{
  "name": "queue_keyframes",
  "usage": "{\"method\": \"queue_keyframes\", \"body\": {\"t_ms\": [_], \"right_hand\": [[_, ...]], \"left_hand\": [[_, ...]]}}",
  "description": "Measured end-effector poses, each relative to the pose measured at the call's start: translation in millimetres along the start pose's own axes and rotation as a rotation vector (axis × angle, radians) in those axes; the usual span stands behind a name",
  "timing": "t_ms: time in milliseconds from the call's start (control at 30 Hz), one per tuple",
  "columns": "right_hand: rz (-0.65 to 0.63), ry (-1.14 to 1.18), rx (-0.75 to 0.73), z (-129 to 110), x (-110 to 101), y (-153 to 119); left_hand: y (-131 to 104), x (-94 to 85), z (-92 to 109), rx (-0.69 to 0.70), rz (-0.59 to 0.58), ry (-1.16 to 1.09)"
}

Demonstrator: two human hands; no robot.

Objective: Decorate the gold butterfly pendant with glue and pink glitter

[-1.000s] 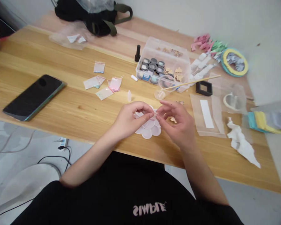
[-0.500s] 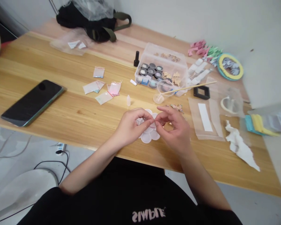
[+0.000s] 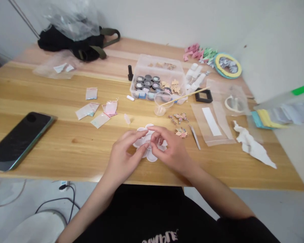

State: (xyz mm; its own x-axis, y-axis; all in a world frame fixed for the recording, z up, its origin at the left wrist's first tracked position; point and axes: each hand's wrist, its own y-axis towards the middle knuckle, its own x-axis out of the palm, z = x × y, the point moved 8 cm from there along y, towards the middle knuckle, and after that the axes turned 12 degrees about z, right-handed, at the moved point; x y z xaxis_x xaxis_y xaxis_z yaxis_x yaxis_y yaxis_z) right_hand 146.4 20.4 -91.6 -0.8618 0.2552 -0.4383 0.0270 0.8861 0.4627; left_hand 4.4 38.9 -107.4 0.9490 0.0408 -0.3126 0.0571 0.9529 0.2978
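Note:
A white flower-shaped palette lies on the table with both hands over it, partly hiding it. My left hand is at its left side, thumb and index finger apart, with nothing visible between them. The thumb tip comes close to the right fingertips over the palette's middle. My right hand is closed in a pinch; anything in its fingertips is too small to make out. Just beyond it lie a butterfly charm, a second decorated charm and tweezers.
A clear plastic box holds small dark pots and gold charms. In front of it stands a clear cup with a wooden stick across it. Small sachets, a tiny bottle and a phone lie leftward; crumpled tissue lies right.
My left thumb and index finger have parted from their pinch, while my right fingers remain pinched. The view has shifted, uncovering the charms and tweezers beyond my right hand.

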Motion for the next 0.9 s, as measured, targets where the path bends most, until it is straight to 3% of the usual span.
{"method": "queue_keyframes", "body": {"t_ms": [100,233,900], "right_hand": [[-0.051,0.031,-0.048,-5,6,-3],[-0.071,0.075,-0.047,-6,5,-3],[-0.034,0.067,-0.038,-2,-1,-3]], "left_hand": [[-4,-1.3,-7,-0.069,-0.083,-0.103],[-5,-4.2,-16,-0.169,-0.093,-0.179],[5,0.9,-7,-0.169,-0.008,-0.265]]}}
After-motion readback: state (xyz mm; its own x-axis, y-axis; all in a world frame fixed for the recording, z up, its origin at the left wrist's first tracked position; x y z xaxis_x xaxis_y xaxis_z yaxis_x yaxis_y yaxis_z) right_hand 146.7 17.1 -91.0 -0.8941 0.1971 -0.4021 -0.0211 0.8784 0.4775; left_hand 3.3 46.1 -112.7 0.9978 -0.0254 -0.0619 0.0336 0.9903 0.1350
